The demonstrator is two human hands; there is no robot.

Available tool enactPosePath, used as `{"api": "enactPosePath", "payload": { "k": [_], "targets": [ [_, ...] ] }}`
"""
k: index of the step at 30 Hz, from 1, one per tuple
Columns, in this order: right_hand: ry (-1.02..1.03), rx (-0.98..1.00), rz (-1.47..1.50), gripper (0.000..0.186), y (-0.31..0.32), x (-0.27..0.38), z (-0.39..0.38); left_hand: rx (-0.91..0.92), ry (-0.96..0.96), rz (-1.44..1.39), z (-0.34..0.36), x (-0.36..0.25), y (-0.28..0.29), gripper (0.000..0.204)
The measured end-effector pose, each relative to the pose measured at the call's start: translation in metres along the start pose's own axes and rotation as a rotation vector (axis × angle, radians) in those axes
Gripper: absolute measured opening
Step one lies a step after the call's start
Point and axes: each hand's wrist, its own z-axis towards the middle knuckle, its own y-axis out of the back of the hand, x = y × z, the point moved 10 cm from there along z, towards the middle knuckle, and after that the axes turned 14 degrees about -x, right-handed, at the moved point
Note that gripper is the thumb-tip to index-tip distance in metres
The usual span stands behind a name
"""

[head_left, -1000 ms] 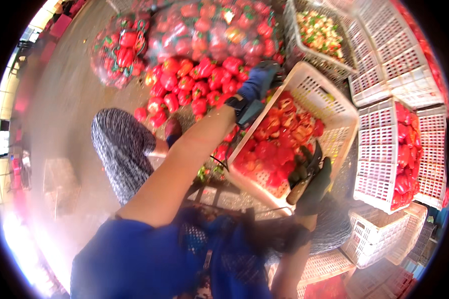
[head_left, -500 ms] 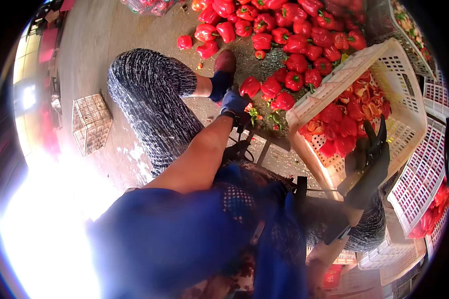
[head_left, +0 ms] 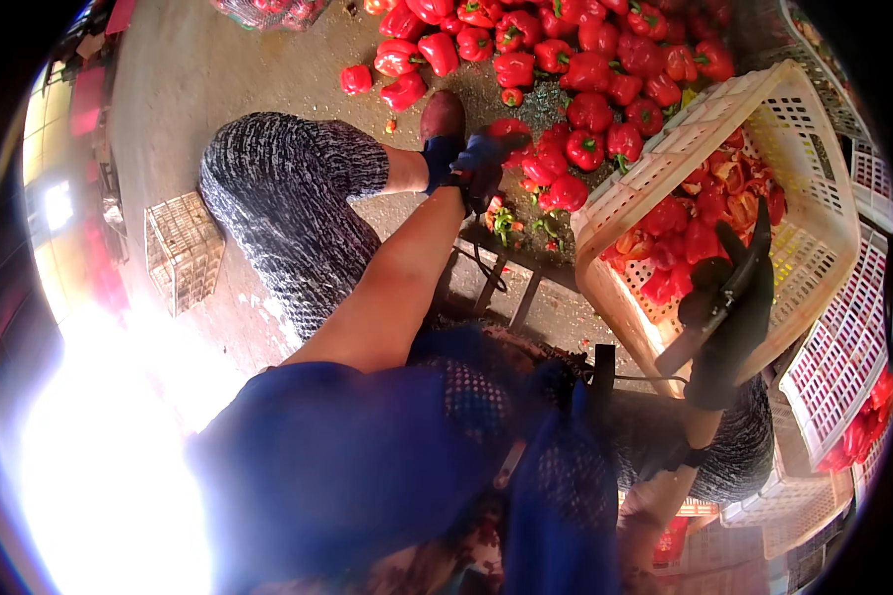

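Note:
My left hand point(head_left: 481, 164), in a blue and dark glove, reaches out over red bell peppers point(head_left: 551, 154) on the floor beside my foot point(head_left: 442, 114), its fingers stretched out against a pepper. In a black glove, my right hand point(head_left: 724, 312) is closed on a knife point(head_left: 685, 342) at the right side of a tilted pale plastic crate point(head_left: 615, 208). Inside that crate lie cut red pepper pieces point(head_left: 695, 238). Small green and red scraps point(head_left: 506, 223) lie below the left hand.
A large pepper pile point(head_left: 595, 45) spreads across the upper floor, with a mesh sack point(head_left: 268, 10) at the top left. A small crate point(head_left: 184, 253) stands left of my bent knee point(head_left: 268, 169). Stacked white crates point(head_left: 829, 357) with red peppers line the right side.
My view has swung, bringing my legs and the floor pile into fuller view. My left hand moved from beside the crate toward my foot, then slightly upward onto peppers. The right hand still holds the knife.

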Motion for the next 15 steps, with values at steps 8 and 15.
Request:
{"api": "enactPosePath", "payload": {
  "k": [8, 15],
  "targets": [
    [0.722, 0.254, -0.436, 0.036, -0.027, 0.019, -0.05, 0.422, 0.105, -0.604, -0.126, -0.208, -0.063, 0.049],
    [0.946, 0.17, -0.423, 0.045, -0.029, 0.057, -0.088, 0.685, -0.16, -0.508, -0.242, -0.272, -0.102, 0.05]
  ]
}}
